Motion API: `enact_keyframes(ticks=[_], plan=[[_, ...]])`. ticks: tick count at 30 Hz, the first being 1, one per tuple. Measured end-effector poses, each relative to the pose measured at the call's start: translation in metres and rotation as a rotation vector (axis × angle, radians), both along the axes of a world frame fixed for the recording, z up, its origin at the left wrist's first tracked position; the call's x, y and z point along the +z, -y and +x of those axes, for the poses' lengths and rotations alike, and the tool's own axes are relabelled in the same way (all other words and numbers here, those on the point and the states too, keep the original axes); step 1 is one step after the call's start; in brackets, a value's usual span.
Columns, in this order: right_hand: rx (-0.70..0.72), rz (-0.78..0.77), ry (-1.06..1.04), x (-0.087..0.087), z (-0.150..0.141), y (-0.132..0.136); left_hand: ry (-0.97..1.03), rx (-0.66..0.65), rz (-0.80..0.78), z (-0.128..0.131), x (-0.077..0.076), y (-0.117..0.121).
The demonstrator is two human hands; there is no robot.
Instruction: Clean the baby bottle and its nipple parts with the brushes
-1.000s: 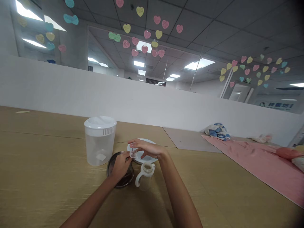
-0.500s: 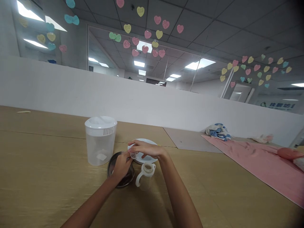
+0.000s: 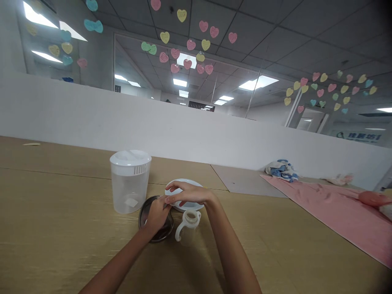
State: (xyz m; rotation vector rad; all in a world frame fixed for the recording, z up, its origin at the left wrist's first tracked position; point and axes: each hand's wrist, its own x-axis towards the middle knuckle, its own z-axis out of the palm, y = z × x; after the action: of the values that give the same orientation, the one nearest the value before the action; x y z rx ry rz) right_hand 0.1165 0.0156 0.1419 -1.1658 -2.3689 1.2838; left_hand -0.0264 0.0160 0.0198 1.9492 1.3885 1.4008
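Observation:
My left hand [image 3: 157,215] is curled over a dark round metal dish [image 3: 147,222], its fingertips meeting those of my right hand [image 3: 187,194]. My right hand's fingers are pinched together above a white plate [image 3: 196,183]. What the fingers pinch is hidden between them. A small clear baby bottle with white handles [image 3: 186,227] stands open-topped just in front of both hands.
A clear plastic jug with a white lid [image 3: 130,180] stands left of the hands on the wooden table [image 3: 61,228]. A pink cloth [image 3: 330,212] covers the table at the right, with a bundle of blue-white fabric [image 3: 281,169] at its far end. A white partition runs behind.
A small clear round part was visible between the fingertips earlier; the fingers have closed in and lowered slightly, hiding it.

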Motion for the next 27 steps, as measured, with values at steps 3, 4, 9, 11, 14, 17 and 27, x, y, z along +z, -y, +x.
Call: enact_keyframes(ticks=[3, 4, 9, 11, 14, 17, 27], plan=[[0.009, 0.004, 0.004, 0.000, 0.000, -0.001, 0.020, -0.004, 0.023, 0.000, 0.000, 0.001], [0.010, 0.006, 0.004, 0.000, 0.000, -0.001, 0.025, -0.003, 0.028, 0.001, 0.000, 0.001], [0.028, 0.012, -0.010, -0.001, 0.001, -0.001, 0.033, -0.007, 0.023, 0.001, 0.003, 0.002], [0.033, 0.021, -0.012, -0.001, 0.002, -0.001, 0.025, -0.018, 0.019, 0.000, 0.005, 0.004], [0.039, 0.045, 0.004, 0.000, 0.002, -0.001, 0.003, -0.050, 0.026, 0.000, 0.011, 0.008], [0.056, 0.078, 0.041, 0.001, 0.002, -0.001, -0.013, -0.086, 0.034, 0.000, 0.015, 0.011], [0.074, 0.193, 0.100, 0.004, 0.001, 0.000, 0.001, -0.053, 0.027, 0.002, 0.014, 0.012]])
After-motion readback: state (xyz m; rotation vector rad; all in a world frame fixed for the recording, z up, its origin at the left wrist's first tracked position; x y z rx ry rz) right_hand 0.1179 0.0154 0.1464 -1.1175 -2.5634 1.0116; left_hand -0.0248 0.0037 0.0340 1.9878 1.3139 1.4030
